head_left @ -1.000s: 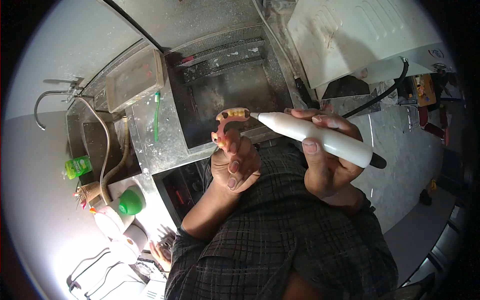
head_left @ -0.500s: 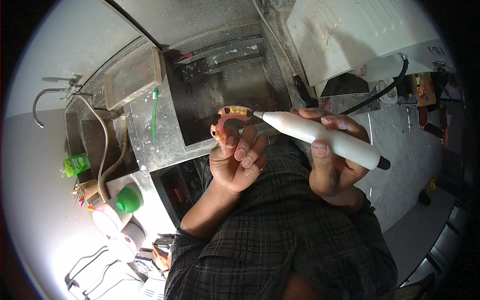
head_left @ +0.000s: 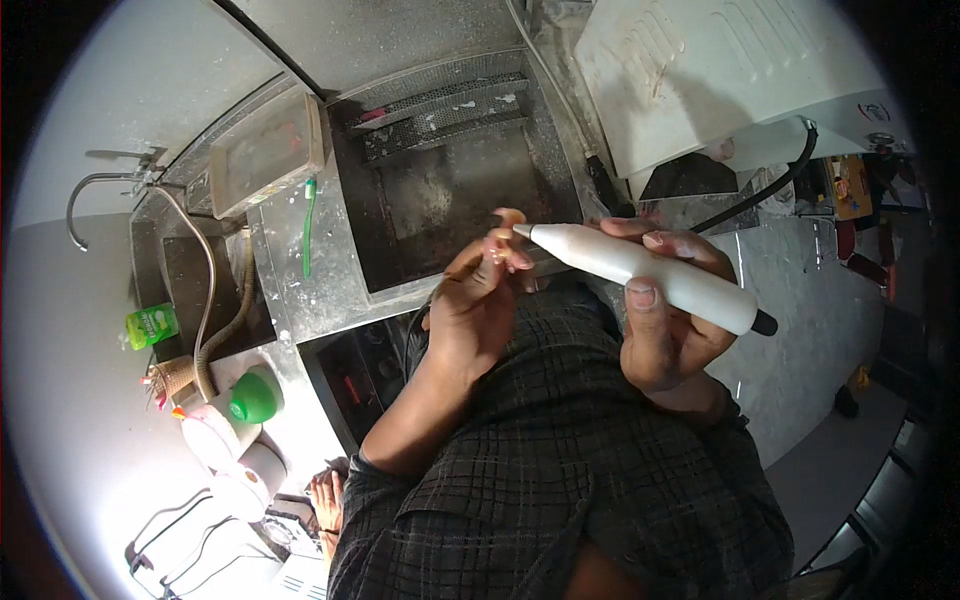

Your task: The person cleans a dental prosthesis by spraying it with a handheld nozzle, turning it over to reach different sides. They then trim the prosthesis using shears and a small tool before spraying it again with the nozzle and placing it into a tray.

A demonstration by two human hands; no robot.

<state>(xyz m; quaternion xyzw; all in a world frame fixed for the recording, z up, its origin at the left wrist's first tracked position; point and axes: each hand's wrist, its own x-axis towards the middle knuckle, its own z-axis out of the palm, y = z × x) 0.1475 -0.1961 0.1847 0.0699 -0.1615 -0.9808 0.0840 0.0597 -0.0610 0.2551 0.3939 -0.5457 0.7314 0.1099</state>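
My left hand (head_left: 470, 315) pinches a pink denture plate (head_left: 511, 216) in its fingertips, above the front edge of the dark metal basin (head_left: 430, 190). The plate is turned, and fingers hide part of it, so its teeth are hard to make out. My right hand (head_left: 675, 310) is wrapped round a thick white pen-shaped handpiece (head_left: 640, 268) with a black rear end. Its narrow metal tip points left and lies at the plate; whether the two touch, I cannot tell.
A green toothbrush (head_left: 309, 228) lies on the counter left of the basin, below a clear plastic box (head_left: 265, 158). Further left are a sink (head_left: 190, 265) with a hose, a green bowl (head_left: 253, 398) and a green packet (head_left: 152, 328). Another person's hand (head_left: 326, 502) shows at lower left.
My left hand has turned and moved slightly right, tilting the denture plate from a flat view to edge-on. My right hand has barely moved. The other person's hand shows more.
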